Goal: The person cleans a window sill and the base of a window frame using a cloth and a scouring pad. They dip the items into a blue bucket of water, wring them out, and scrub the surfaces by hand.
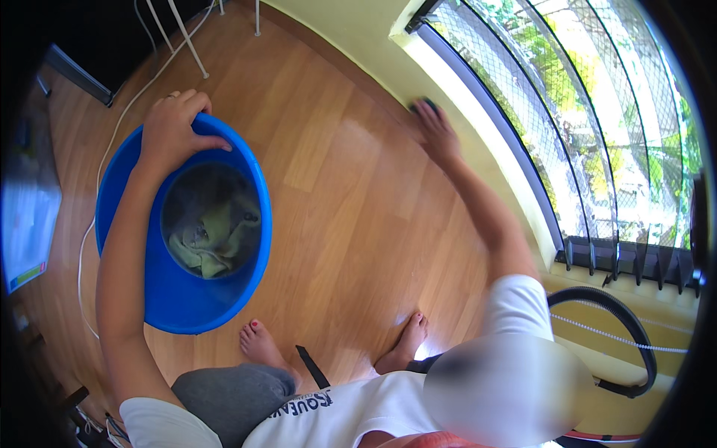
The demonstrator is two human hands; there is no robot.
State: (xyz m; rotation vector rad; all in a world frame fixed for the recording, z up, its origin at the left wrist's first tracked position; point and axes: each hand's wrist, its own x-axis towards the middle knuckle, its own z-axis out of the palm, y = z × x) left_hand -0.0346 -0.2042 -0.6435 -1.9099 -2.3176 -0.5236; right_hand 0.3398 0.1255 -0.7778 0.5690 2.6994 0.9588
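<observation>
My left hand (176,126) grips the far rim of a blue plastic bucket (260,218), thumb inside and fingers over the outside. Dark, murky water (193,185) stands in the bottom, with a crumpled pale green cloth (210,241) partly sunk in it. To the far right, my right arm reaches out to the base of the wall. There my right hand (440,131) presses a small dark pad (424,105) at the wall near the brown baseboard (358,84). Blur and the fingers hide most of the pad, so its exact kind is unclear.
Wood-look flooring (336,224) lies around my bare feet. A louvred window (560,112) with mesh fills the right side. Below it are a black ribbed hose (622,313) and a white beaded chain (616,336). A white cable (115,134) runs left of the bucket, near white metal legs (187,42).
</observation>
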